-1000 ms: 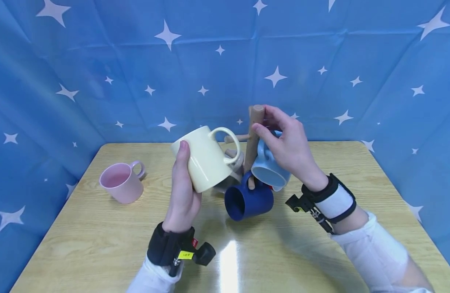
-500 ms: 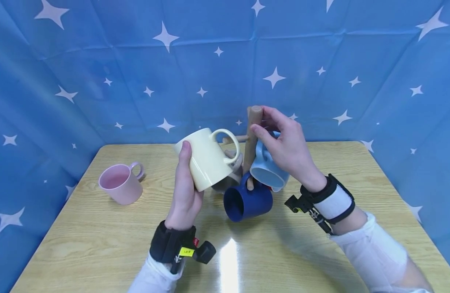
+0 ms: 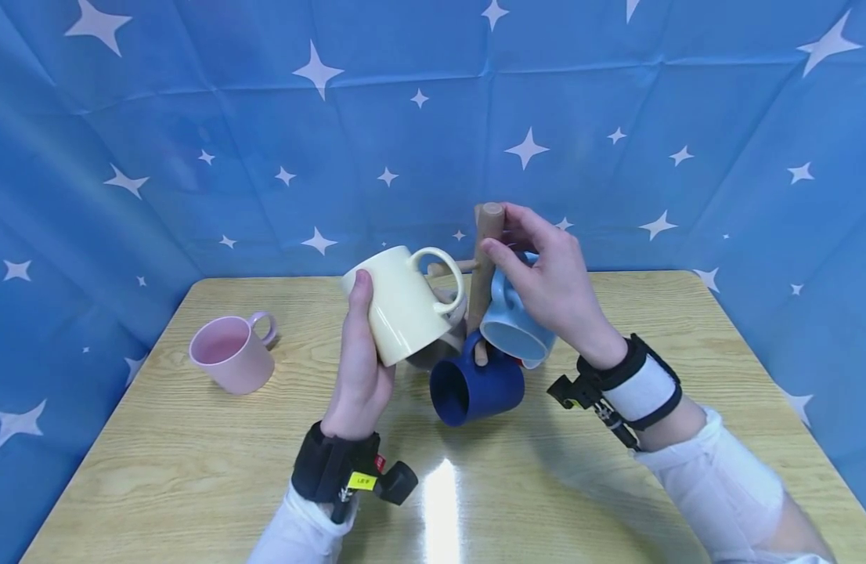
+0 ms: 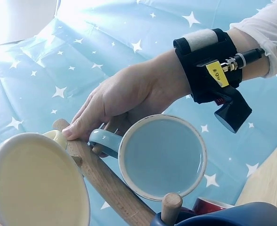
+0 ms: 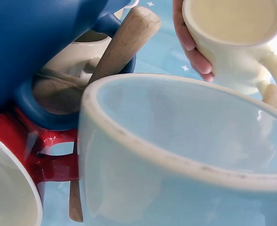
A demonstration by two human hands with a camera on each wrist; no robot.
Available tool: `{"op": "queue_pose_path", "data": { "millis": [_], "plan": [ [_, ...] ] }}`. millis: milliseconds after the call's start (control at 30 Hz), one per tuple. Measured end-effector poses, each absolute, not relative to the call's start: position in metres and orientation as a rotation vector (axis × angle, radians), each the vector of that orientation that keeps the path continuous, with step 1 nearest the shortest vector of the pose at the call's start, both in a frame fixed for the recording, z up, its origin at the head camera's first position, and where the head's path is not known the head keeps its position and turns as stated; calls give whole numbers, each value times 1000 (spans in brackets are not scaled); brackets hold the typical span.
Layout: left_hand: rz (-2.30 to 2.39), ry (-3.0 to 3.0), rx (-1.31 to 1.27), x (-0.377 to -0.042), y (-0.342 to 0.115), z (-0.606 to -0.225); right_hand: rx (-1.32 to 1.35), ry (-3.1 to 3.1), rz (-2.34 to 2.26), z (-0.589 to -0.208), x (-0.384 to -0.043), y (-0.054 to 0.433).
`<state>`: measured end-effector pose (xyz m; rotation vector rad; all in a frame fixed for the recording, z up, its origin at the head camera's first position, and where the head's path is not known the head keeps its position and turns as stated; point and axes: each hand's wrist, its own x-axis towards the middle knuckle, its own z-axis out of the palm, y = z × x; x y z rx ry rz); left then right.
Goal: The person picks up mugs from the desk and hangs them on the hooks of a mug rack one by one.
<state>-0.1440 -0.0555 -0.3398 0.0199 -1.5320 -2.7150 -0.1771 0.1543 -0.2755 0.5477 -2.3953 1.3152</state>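
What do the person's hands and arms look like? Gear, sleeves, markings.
Left hand and right hand: no gloves. White sleeves both sides. Each wrist has a black strap, small black camera, yellow label with dark writing, and dark plug with silver connector. Right strap shows a white panel.

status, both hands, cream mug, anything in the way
Left hand grips glossy cream cylindrical mug, handle at wooden peg; threading unclear. Right hand holds round wooden post. Pale grey ceramic mug partly hidden behind, possibly crowding.
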Motion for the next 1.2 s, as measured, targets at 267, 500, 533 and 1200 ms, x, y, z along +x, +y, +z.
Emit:
{"op": "queue_pose_path", "data": {
  "millis": [267,500,533,1200],
  "plan": [
    [-2745,-1515,-17,-146,-54,-340,546,-2399,1312,-276,-178,154],
    [-2750,-1532,-11,-146,-52,-340,546,-2397,1307,-275,-178,154],
    [-2751,-1535,-10,-146,-52,-340,545,-2397,1305,-275,-178,154],
    [-2764,-1581,-11,-149,-47,-344,538,-2402,1296,-276,-177,154]
  ]
}}
